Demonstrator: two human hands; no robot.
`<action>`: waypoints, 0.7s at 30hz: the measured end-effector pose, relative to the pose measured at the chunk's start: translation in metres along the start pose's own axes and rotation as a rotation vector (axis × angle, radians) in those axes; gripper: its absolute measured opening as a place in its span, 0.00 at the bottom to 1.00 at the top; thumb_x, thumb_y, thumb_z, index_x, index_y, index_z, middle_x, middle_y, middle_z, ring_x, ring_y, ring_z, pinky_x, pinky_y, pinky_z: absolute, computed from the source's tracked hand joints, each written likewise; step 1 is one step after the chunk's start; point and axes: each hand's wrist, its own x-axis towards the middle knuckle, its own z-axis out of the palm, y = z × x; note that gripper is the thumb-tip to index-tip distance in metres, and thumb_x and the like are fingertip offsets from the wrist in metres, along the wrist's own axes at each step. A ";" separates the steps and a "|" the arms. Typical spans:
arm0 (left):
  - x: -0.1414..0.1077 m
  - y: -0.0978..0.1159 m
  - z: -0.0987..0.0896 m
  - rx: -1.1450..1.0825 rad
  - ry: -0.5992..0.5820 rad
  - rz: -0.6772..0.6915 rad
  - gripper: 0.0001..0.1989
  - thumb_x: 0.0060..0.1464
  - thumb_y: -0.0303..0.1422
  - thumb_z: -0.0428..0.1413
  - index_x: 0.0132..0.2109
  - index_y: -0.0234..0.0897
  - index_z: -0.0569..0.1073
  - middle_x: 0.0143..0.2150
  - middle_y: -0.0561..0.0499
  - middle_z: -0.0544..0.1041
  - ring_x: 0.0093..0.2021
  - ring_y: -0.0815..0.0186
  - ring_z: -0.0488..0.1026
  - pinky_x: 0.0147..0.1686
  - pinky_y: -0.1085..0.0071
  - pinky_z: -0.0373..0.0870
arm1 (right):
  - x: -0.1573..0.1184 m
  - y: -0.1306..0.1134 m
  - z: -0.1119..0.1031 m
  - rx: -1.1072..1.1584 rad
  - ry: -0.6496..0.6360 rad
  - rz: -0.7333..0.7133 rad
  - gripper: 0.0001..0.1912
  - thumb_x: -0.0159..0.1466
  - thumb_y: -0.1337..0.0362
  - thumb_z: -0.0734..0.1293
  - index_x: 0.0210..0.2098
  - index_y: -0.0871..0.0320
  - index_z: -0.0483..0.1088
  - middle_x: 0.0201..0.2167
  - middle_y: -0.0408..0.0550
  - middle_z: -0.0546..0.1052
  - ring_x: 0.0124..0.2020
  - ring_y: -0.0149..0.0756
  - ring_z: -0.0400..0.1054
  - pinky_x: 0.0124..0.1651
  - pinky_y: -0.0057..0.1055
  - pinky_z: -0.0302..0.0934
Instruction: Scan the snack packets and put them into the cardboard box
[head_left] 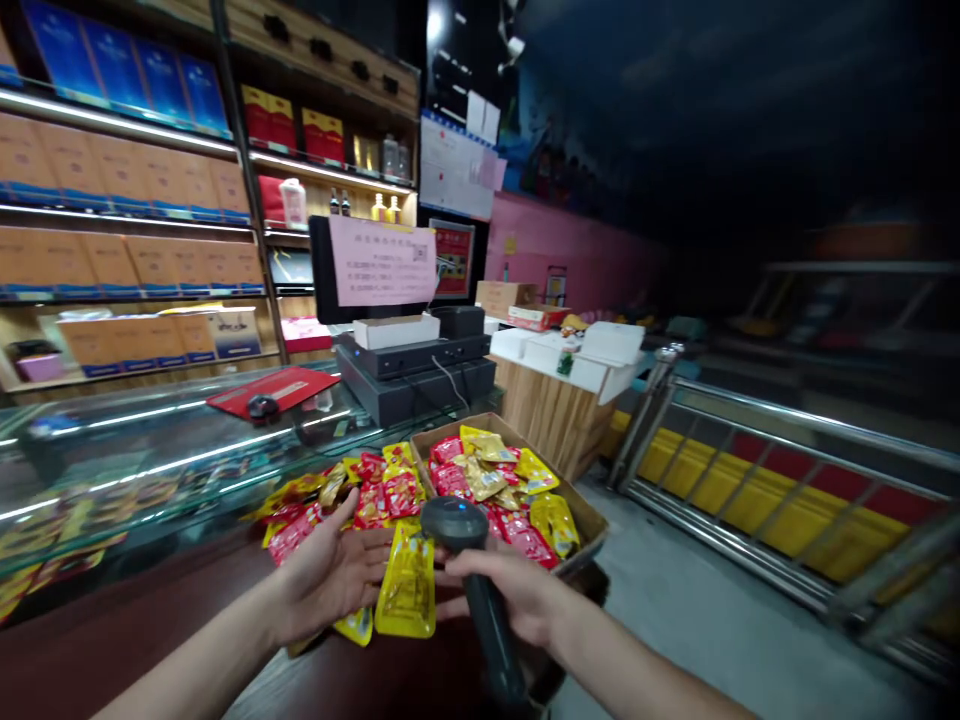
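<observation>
Scanner: dark, handheld, gripped by its handle in the right hand. Left hand: palm exposed, fingers extended and uncurled at the left edge of the yellow pouch; whether the fingertips bear on it cannot be determined. The pouch is located between both hands. Beyond it, loose packets, red and yellow, lie left of a cardboard box containing similar packets. Farther back: glass counter and monitor bearing a pink notice.

Packet: glossy plastic film. Scanner: smooth plastic, low sheen. Box: matt cardboard. Counter: smooth, reflective glass. Railing: polished metal. Sign: matt paper. Cabinet: grained wood look.
</observation>
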 end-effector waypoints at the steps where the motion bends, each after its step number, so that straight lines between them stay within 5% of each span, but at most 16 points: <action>1: 0.010 0.005 0.009 0.027 -0.013 -0.012 0.35 0.49 0.58 0.46 0.46 0.29 0.71 0.46 0.33 0.74 0.53 0.50 0.68 0.50 0.60 0.64 | -0.006 -0.009 -0.006 -0.010 0.036 -0.010 0.11 0.46 0.70 0.70 0.31 0.60 0.72 0.28 0.45 0.75 0.33 0.36 0.71 0.40 0.38 0.66; 9: 0.111 0.034 0.067 0.130 -0.143 -0.055 0.39 0.48 0.61 0.42 0.48 0.29 0.69 0.45 0.33 0.74 0.51 0.51 0.69 0.49 0.60 0.64 | -0.040 -0.078 -0.059 -0.026 0.197 -0.195 0.11 0.47 0.72 0.70 0.32 0.62 0.71 0.28 0.46 0.75 0.29 0.33 0.71 0.37 0.32 0.67; 13: 0.157 0.049 0.083 0.157 -0.020 0.006 0.39 0.49 0.60 0.42 0.51 0.28 0.66 0.47 0.34 0.72 0.52 0.52 0.68 0.48 0.60 0.64 | -0.039 -0.110 -0.079 -0.072 0.301 -0.291 0.10 0.47 0.73 0.69 0.31 0.61 0.71 0.27 0.43 0.75 0.25 0.26 0.68 0.32 0.24 0.65; 17: 0.183 0.059 0.075 0.184 0.214 0.103 0.41 0.50 0.60 0.40 0.56 0.28 0.61 0.52 0.33 0.68 0.56 0.51 0.63 0.48 0.59 0.62 | -0.026 -0.126 -0.091 -0.100 0.394 -0.264 0.05 0.48 0.72 0.67 0.27 0.61 0.70 0.19 0.42 0.73 0.20 0.27 0.65 0.28 0.25 0.63; 21: 0.170 0.061 0.050 0.143 0.168 0.093 0.41 0.50 0.58 0.43 0.56 0.24 0.62 0.51 0.32 0.69 0.53 0.52 0.65 0.47 0.61 0.63 | -0.014 -0.115 -0.091 -0.093 0.347 -0.251 0.05 0.47 0.73 0.68 0.26 0.61 0.70 0.18 0.40 0.72 0.21 0.26 0.65 0.30 0.25 0.63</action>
